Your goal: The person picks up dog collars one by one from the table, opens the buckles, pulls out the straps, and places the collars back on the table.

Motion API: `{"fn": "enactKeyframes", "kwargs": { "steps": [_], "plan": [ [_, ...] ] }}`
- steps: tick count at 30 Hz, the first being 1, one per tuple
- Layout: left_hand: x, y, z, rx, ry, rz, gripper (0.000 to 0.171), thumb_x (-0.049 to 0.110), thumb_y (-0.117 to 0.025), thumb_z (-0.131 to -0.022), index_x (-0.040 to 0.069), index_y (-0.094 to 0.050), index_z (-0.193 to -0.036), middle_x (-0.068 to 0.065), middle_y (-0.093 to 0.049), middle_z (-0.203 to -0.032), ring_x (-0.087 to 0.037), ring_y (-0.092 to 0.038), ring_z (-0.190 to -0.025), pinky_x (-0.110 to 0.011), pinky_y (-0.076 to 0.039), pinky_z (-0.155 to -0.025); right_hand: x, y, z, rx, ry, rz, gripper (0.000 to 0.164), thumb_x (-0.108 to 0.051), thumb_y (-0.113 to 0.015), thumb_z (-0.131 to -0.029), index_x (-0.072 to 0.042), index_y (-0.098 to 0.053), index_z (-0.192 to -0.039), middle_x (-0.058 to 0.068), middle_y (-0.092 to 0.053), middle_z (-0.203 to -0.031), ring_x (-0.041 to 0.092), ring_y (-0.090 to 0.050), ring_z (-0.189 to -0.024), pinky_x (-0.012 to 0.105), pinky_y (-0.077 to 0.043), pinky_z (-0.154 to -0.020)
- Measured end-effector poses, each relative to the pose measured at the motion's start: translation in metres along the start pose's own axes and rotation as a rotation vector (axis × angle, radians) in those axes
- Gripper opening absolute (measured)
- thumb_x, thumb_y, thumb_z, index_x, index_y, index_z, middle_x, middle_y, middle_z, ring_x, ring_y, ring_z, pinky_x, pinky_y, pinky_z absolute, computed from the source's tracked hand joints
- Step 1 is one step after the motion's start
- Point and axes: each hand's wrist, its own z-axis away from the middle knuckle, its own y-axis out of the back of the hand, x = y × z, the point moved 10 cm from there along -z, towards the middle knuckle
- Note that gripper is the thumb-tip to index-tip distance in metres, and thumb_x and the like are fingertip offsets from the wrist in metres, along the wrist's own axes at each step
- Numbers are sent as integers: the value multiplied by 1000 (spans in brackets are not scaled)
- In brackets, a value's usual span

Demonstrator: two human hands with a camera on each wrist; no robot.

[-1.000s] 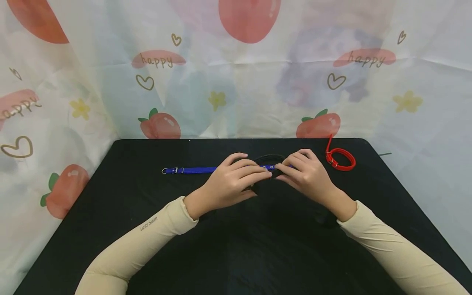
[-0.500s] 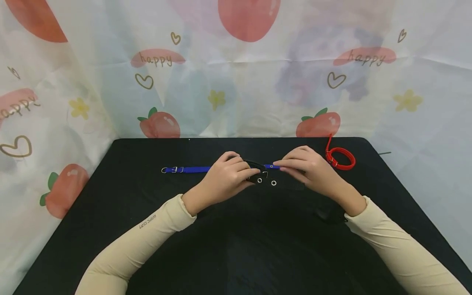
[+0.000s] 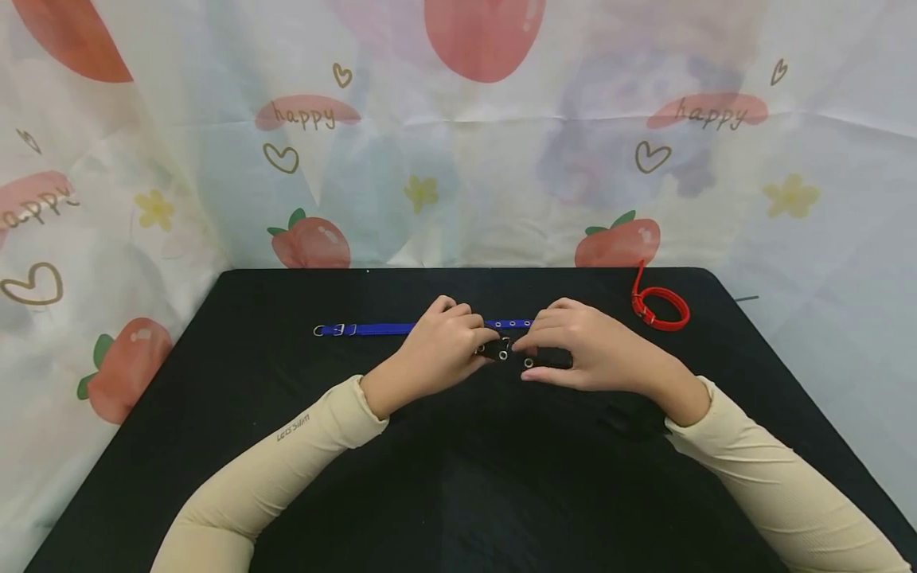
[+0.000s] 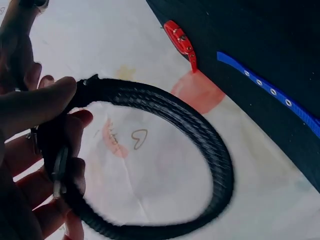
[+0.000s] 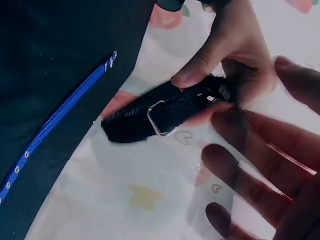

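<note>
In the head view my left hand (image 3: 437, 346) holds a black collar (image 3: 494, 349) near the middle of the table. The left wrist view shows this black collar (image 4: 220, 160) bent into a loop, with the left thumb and fingers curled round its overlapped part. A silver buckle frame (image 5: 156, 120) shows on it in the right wrist view. My right hand (image 3: 595, 346) is close at the collar's eyelet end, thumb and fingers apart on either side. Seen from the right wrist, its fingers (image 5: 280, 137) are loosely spread, with the nearest fingertip right at the collar.
Behind the hands a blue collar (image 3: 380, 329) lies straight across the table, buckle at left and eyelets at right. A coiled red collar (image 3: 665, 325) sits at the back right. The black tabletop (image 3: 458, 477) ends at a printed cloth backdrop (image 3: 458, 175).
My right hand has come from the blue collar's right end down and inward to the black collar's eyelet end. The left hand keeps hold of the black collar, slightly shifted.
</note>
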Motion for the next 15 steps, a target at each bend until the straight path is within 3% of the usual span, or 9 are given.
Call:
{"fn": "enactKeyframes", "kwargs": {
  "steps": [3,6,10,13,15],
  "plan": [
    [1,1,0,21,0,-8,22,33,-79,-74,21,-75,-91,8,-70,-81,-10,-58,-78,-28,-41,-77,-7,-5,-2,22,48,135,29,-28,-81,-70,-11,-72,-92,-5,-69,-80,10,-59,-73,35,-47,-78],
    [4,5,-1,63,-12,-7,23,33,-78,-75,19,-74,-92,7,-70,-81,-11,-58,-79,-28,-42,-79,-14,-9,-3,77,101,300,32,-25,-83,-68,-7,-71,-92,0,-70,-78,14,-61,-71,37,-48,-77],
    [0,11,0,103,4,14,26,36,-75,-78,18,-74,-96,6,-70,-83,-11,-59,-79,-30,-43,-82,-16,-5,2,186,107,413,22,-25,-69,-85,-4,-72,-93,3,-71,-76,17,-62,-69,40,-49,-76],
    [-6,14,4,114,28,42,28,40,-72,-80,19,-74,-98,7,-71,-83,-11,-60,-78,-31,-43,-83,-11,4,7,247,78,402,32,-29,-53,-96,-5,-74,-91,4,-71,-75,18,-63,-68,42,-49,-75],
    [-9,17,7,126,41,62,27,40,-71,-81,19,-73,-98,6,-71,-84,-12,-60,-78,-32,-44,-85,-8,9,10,263,56,390,35,-31,-51,-97,-5,-74,-90,4,-72,-75,18,-63,-68,43,-49,-76]
  ]
}}
